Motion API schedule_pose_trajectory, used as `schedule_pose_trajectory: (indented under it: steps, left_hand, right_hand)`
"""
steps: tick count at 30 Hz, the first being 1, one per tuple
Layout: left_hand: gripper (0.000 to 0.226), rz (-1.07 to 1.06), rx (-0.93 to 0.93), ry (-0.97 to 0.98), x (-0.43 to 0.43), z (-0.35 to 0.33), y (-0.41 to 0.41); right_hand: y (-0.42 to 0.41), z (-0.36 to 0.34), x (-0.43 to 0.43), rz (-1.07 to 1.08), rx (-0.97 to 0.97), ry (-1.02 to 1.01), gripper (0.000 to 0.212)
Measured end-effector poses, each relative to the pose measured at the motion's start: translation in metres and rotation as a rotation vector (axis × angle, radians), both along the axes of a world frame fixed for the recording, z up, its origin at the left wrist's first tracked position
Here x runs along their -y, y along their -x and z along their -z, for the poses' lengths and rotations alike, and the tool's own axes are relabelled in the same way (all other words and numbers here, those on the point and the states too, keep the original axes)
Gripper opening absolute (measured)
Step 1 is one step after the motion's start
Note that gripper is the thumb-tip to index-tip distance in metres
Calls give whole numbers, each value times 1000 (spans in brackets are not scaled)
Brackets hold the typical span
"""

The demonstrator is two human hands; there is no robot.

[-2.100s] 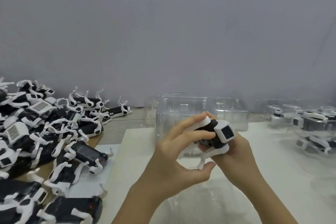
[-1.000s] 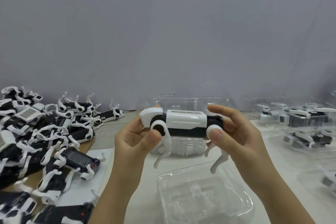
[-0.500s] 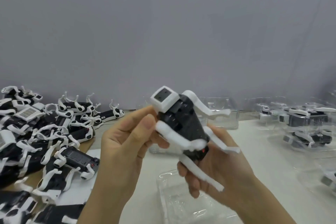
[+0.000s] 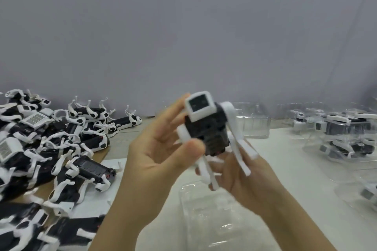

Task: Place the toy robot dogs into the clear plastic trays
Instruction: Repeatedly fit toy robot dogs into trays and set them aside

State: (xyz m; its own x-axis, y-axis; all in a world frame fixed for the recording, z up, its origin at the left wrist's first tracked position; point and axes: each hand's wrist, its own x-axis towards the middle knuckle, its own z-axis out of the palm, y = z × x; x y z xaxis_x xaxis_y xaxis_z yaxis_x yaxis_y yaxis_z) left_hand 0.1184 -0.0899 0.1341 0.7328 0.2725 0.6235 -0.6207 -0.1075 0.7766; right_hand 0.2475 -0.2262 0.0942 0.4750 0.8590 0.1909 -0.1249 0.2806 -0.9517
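Note:
I hold one black-and-white toy robot dog [image 4: 208, 128] up in front of me, its square face toward the camera and its white legs hanging down. My left hand [image 4: 161, 153] pinches its left side between thumb and fingers. My right hand [image 4: 244, 177] cups it from below and behind, fingers curled round the rear legs. An empty clear plastic tray [image 4: 206, 220] lies on the white table just under my hands.
A big heap of loose robot dogs [image 4: 51, 149] covers the left side of the table. A stack of clear trays [image 4: 251, 120] stands behind my hands. Filled trays with dogs [image 4: 350, 134] sit at the right. A grey wall closes the back.
The dog, held level and sideways a second ago, has been turned on end, face toward me. My left hand shifted its pinch along the dog's side; my right hand stays underneath.

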Motion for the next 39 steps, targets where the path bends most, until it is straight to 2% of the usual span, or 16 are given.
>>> schedule_pose_trajectory:
  steps: [1, 3, 6, 7, 10, 13, 16, 20, 22, 23, 25, 28, 29, 33, 36, 39]
  left_hand:
    - [52, -56, -51, 17, -1, 4, -4]
    - [48, -132, -110, 51, -3, 15, -15]
    - [45, 15, -215, 134, -5, 34, -32]
    - [47, 76, -230, 147, -5, 41, -37]
    - [66, 128, -255, 23, -13, 57, -40]
    - [93, 45, -508, -470, -33, 79, -26]
    - [84, 47, -831, -815, -44, 96, 2]
    - [108, -389, -975, -1235, -18, 107, 25]
    - [118, -481, -998, -1211, 6, 100, 34]
    - [119, -501, -949, -1200, 16, 95, 40]
    - [108, -536, -637, -1240, 28, 91, 50]
    - [56, -498, -97, -1150, 5, 87, 52]
    - [49, -458, -25, -1143, -7, 90, 49]
    - [53, -316, -270, -1219, -42, 101, 25]
    - [47, -426, -146, -1301, -32, 118, 12]
    - [60, -535, -7, -1265, -12, 125, 4]
  right_hand:
    - [13, 3, -5, 10, -64, -48, 59]
    - [1, -7, 11, 176, 182, 68, 59]
    - [-7, -15, 26, 298, 640, 247, 67]
    - [-7, -19, 29, 311, 715, 284, 62]
    - [-11, -21, 36, 393, 738, 276, 53]
    - [-21, -19, 49, 564, 662, 229, 58]
    - [-28, -12, 63, 627, 512, 233, 50]
    - [-33, -1, 73, 741, 345, 189, 44]
    - [-32, 0, 73, 769, 297, 176, 42]
    - [-31, 1, 72, 772, 281, 171, 42]
    - [-29, 1, 71, 768, 273, 172, 42]
    - [-28, 2, 70, 729, 303, 190, 42]
    - [-28, 1, 70, 716, 321, 202, 42]
    - [-26, 0, 66, 647, 421, 249, 47]
    - [-21, -1, 57, 542, 532, 322, 55]
    - [-19, 2, 44, 417, 661, 456, 53]
